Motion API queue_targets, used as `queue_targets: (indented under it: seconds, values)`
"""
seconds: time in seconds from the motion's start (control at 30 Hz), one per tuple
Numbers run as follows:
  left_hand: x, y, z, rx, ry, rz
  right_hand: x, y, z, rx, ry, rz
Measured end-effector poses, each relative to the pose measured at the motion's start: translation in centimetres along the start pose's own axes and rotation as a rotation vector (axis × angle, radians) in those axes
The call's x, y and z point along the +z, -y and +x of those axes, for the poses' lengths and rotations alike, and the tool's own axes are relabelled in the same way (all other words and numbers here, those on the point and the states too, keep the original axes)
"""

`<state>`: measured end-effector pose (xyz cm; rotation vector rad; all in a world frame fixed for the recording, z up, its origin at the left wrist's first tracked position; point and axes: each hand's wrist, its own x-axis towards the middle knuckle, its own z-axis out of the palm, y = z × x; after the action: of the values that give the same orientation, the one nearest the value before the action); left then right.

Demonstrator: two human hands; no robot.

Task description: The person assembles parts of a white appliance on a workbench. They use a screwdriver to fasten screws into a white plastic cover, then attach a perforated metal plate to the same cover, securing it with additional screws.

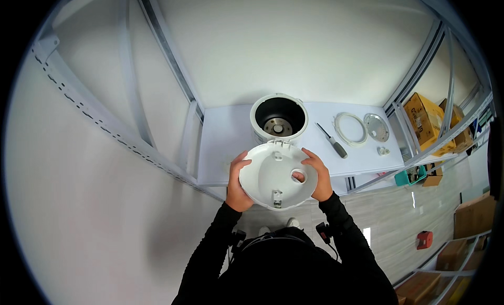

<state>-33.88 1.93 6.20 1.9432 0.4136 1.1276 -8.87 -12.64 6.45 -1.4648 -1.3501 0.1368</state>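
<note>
I'm watching the left hand (238, 185) and right hand (322, 178) pinch opposite sides of the white lid (260, 181), its tabbed edge toward the open pot (278, 112) just beyond, neither hand clearly nearer.

A white table (223, 139) carries a round white pot (260, 135) with a black inside, standing open side up toward the back edge. To its right lies a screwdriver (337, 146), its tip slanted toward the pot, then a pale ring (355, 144), a round metal plate (377, 127) just beside it, and small whitish parts (384, 151) nearer the front edge.
</note>
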Motion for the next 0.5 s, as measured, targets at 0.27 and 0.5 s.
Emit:
queue_targets:
  seconds: [0.27,0.5]
  values:
    - [-0.3,0.0,0.3,0.03,-0.005,0.027,0.2,0.3,0.1,0.02,-0.018,0.042]
    - [-0.3,0.4,1.0,-0.002,-0.031,-0.072,-0.1,1.1,0.9,0.098,-0.011,0.06]
